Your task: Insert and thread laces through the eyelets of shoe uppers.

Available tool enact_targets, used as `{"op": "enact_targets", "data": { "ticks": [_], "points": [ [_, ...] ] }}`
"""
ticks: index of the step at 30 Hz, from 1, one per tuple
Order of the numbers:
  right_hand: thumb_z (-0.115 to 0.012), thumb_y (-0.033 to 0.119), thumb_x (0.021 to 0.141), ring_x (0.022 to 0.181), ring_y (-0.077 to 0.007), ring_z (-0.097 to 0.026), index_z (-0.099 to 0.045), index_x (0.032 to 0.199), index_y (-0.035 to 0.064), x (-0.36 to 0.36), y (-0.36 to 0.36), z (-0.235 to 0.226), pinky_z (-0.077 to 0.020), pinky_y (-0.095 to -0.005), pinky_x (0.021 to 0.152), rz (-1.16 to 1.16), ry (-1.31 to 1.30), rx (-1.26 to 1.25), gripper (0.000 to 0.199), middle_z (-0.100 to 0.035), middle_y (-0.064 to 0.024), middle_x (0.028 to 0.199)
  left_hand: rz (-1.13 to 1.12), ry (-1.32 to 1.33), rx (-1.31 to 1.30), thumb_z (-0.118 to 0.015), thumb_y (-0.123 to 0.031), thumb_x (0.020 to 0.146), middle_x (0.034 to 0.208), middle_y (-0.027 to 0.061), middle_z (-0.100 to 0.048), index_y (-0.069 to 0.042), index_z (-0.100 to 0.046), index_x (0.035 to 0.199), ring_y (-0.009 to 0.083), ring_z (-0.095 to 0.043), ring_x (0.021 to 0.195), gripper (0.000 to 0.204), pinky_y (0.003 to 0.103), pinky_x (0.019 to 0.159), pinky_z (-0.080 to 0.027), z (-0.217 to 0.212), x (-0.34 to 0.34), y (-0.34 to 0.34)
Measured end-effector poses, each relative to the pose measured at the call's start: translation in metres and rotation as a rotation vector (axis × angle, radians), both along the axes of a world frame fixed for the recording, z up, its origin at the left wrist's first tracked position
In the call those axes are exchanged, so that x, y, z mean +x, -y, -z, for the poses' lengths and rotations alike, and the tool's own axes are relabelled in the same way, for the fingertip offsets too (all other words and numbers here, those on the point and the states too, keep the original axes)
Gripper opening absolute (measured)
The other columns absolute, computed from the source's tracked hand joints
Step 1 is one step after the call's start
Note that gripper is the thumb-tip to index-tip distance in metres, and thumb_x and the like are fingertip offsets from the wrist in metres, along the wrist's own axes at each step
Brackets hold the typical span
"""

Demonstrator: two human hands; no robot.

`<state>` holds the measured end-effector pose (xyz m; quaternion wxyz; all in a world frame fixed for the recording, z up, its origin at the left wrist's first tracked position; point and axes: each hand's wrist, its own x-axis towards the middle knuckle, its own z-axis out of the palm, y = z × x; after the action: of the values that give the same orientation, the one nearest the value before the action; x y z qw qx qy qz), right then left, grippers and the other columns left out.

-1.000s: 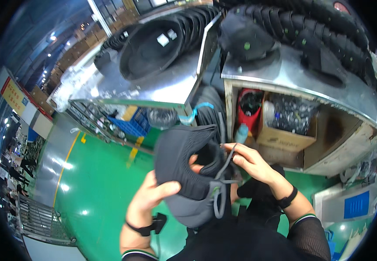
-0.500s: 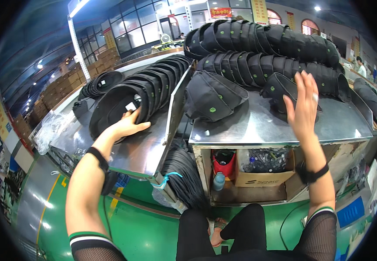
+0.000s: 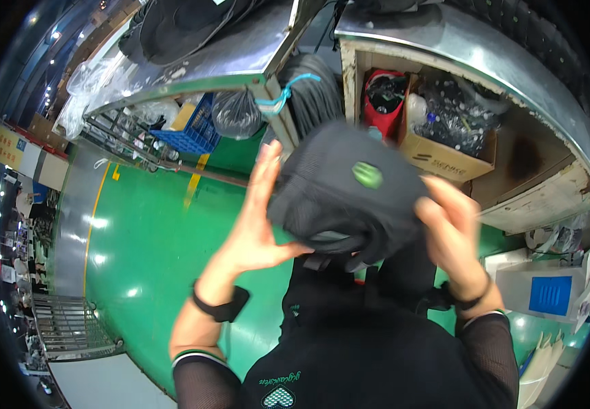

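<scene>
A black fabric shell (image 3: pixel 329 170) with a green emblem is held between my two hands above my lap, blurred by motion. Its hollow, folded opening faces down toward my body. My left hand (image 3: pixel 251 228) grips its left side, thumb underneath and fingers up along the edge. Bent fingers of my right hand (image 3: pixel 455 232) press on the right side; motion smears their tips. More black fabric shells (image 3: pixel 193 27) lie on the left metal table (image 3: pixel 220 65), cut off by the upper edge of the view.
Under the right metal table (image 3: pixel 438 34) stand a cardboard box (image 3: pixel 445 153) of plastic-wrapped items and a red container (image 3: pixel 385 102). A bundle of black cords (image 3: pixel 315 88) hangs between the tables. A blue crate (image 3: pixel 193 129) sits below the left one.
Both hands have come down from the tables to my lap and now hold a black fabric shell between them. Earlier, my right hand was raised and open. The view has tilted down.
</scene>
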<state>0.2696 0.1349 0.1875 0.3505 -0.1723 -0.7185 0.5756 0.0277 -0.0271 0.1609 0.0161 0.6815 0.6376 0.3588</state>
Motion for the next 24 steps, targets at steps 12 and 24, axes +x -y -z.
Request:
{"op": "enact_targets", "data": {
  "ticks": [12,24],
  "points": [
    [-0.055,0.041,0.093,0.127,-0.0407,-0.040,-0.037,0.136,-0.0019,-0.115,0.009,0.265,-0.0319,-0.0442,0.107,0.083,0.376,0.029,0.063,-0.039,-0.0250,0.136,-0.697,0.766,-0.312,-0.061,-0.038,0.090,0.125,0.0245,-0.043,-0.011,-0.043,0.133,0.0408,-0.046,0.118,0.054,0.043,0.101,-0.038,0.200,0.019,-0.027],
    [-0.071,0.007,0.080,0.072,-0.0160,-0.057,-0.069,0.084,0.0008,-0.189,-0.063,0.139,-0.0455,-0.0275,0.064,0.336,-0.122,0.229,0.008,-0.058,-0.0065,0.084,-0.648,0.591,-0.315,-0.061,-0.036,0.091,0.130,0.0277,-0.042,-0.003,-0.038,0.136,0.0421,-0.044,0.121,0.061,0.046,0.103,-0.036,0.215,0.008,-0.021]
  ]
}}
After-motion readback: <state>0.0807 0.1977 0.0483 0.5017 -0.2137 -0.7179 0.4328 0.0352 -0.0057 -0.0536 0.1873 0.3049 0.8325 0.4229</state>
